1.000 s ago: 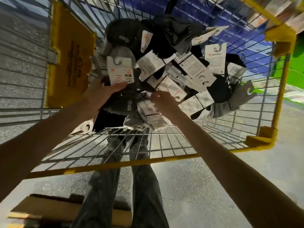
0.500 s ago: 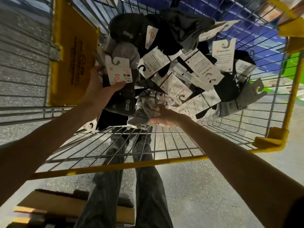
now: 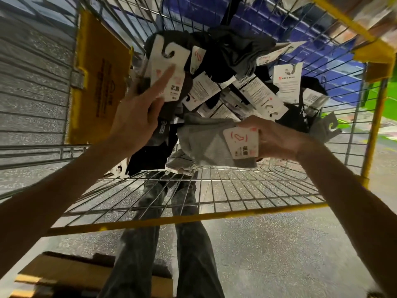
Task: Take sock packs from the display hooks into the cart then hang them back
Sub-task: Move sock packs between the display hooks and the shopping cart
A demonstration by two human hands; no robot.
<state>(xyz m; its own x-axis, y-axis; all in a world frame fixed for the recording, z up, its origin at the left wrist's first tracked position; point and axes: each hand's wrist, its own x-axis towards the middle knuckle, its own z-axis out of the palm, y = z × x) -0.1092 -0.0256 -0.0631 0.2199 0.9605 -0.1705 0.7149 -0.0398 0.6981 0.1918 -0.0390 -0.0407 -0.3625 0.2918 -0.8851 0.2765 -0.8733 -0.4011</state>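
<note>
Step in hand, as judged: the return half, with packs being lifted out of the cart for rehanging. Display hooks not in view.

Left hand: holds dark sock pack raised near the cart's left wall. One straight finger is pressed on the white card face; the other fingers are behind the pack and hidden, so it reads as a pinch. The card's hook cut-out points up and is unobstructed.

Right hand: fingers curled round the card end of the grey sock pack, held over the cart's near edge with the socks trailing to the left.

Count: 2 packs in hand, one per hand. Pile of sock packs lies against the far wall. At least six more cards show; they overlap too much for an exact total. 1 yellow panel on the left wall.

Next move, as judged: carry both packs to the hooks, turn each card upright and thread its cut-out onto a hook. The grey pack's cut-out is under the palm, so a regrip is likely needed first.
</note>
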